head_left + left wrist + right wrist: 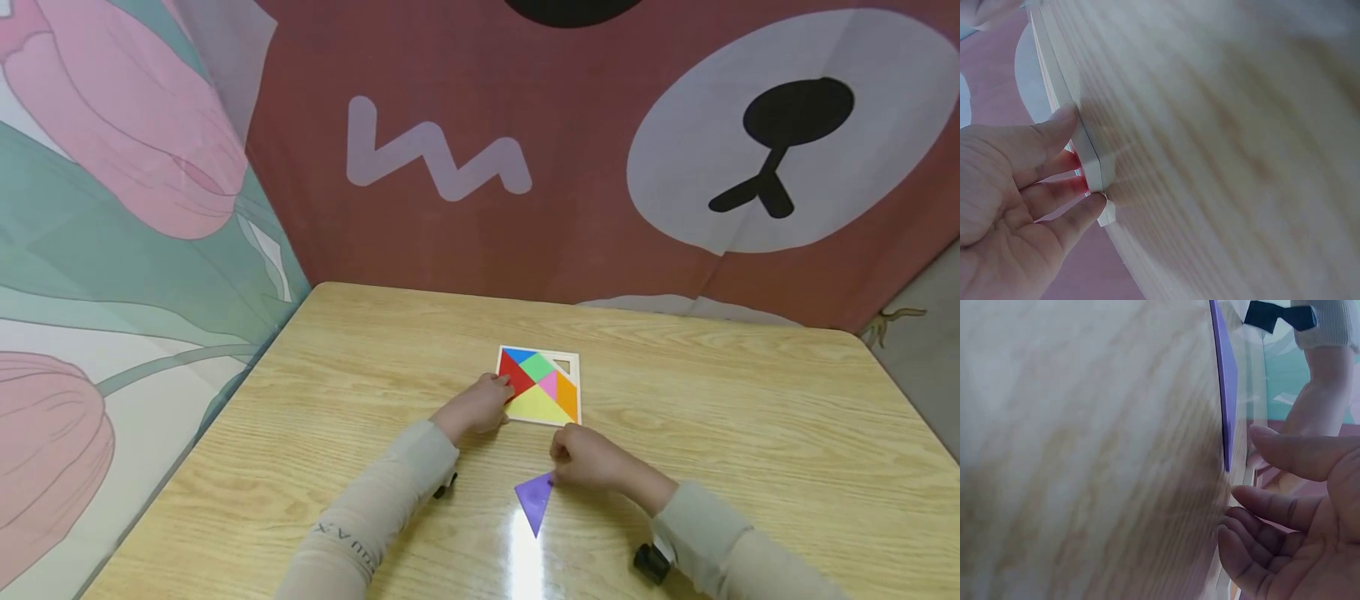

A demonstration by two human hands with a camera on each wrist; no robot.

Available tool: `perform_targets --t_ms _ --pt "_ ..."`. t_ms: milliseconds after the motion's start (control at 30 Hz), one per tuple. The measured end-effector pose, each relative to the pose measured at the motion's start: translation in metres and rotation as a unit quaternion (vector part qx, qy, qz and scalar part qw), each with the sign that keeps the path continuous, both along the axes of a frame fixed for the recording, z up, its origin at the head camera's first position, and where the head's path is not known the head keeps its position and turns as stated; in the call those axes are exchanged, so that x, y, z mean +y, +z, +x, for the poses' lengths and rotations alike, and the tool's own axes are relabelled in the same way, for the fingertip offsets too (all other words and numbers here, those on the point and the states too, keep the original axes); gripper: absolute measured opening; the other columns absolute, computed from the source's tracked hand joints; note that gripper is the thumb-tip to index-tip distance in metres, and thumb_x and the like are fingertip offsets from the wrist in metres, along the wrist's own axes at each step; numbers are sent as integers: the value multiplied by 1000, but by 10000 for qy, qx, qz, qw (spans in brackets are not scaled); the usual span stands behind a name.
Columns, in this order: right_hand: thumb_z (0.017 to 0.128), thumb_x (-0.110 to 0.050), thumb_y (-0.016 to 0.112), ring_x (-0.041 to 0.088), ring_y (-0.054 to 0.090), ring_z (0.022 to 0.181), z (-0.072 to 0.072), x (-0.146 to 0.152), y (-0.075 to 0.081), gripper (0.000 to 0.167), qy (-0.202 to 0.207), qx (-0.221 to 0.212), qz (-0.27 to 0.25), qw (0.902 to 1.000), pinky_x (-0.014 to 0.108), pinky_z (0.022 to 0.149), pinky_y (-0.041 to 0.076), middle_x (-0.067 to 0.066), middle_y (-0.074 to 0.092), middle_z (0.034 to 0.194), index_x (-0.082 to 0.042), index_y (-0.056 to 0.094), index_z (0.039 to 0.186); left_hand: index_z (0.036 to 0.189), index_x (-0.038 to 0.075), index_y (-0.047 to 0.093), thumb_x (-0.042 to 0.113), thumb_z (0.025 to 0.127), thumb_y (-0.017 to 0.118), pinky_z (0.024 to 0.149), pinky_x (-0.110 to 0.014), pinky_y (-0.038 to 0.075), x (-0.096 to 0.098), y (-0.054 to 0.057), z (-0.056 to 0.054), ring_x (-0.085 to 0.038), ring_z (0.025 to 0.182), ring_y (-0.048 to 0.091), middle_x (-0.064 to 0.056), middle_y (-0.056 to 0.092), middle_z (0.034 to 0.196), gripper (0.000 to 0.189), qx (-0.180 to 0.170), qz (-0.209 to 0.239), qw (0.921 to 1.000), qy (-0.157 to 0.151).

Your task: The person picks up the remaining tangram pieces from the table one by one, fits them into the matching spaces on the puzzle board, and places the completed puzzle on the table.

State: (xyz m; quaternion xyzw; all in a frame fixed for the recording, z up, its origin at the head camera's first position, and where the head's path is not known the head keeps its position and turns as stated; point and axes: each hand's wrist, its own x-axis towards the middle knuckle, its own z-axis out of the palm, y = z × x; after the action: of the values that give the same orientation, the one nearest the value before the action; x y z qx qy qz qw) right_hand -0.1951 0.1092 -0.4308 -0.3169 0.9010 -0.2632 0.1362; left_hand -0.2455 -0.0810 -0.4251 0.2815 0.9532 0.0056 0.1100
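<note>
A square white tangram tray lies on the table, holding red, blue, green, pink, orange and yellow pieces. My left hand holds its near left corner, thumb and a finger against the edges and other fingertips over the red piece. Closer to me is a purple triangle, lying on the tabletop. Beside its far right corner is my right hand, fingers loosely bent. In the right wrist view a gap separates the thumb from the fingers, and the purple triangle appears just beyond them.
The wood-grain table carries the tray and the triangle. Printed cloth hangs along its back edge, with more cloth on the left. A small triangular opening shows in the tray's far right corner. Light glares near the triangle.
</note>
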Motion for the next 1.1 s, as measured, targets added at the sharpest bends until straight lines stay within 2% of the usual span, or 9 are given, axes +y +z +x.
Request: perform_targets --t_ms 233,533,733,1100 --pt "60 -21 76 14 37 59 12 -9 3 31 -264 123 169 9994 25 52 32 0 40 65 -6 50 67 117 2 52 21 81 59 99 -30 25 -1 0 -1 -26 117 36 -14 44 126 41 171 -59 9997 -152" --pt "55 -32 78 16 36 61 25 -21 5 43 -595 295 512 9965 28 53 33 3 37 68 -6 45 67 118 3 51 22 82 59 99 -31 25 -1 0 -1 -27 117 36 -14 42 127 42 117 -2 9999 -78" --pt "54 -31 79 18 35 61 30 -25 5 44 -601 559 681 9943 29 51 33 4 35 68 -6 46 68 121 3 49 22 82 58 100 -30 25 -1 -1 -1 -27 118 34 -13 40 129 44 67 -15 10000 -19" --pt "54 -27 79 17 34 59 33 -27 4 41 -477 725 687 9939 27 48 31 2 34 66 -8 45 67 121 3 49 22 82 58 99 -30 25 -1 -2 -1 -27 119 34 -13 40 129 44 36 10 10000 42"
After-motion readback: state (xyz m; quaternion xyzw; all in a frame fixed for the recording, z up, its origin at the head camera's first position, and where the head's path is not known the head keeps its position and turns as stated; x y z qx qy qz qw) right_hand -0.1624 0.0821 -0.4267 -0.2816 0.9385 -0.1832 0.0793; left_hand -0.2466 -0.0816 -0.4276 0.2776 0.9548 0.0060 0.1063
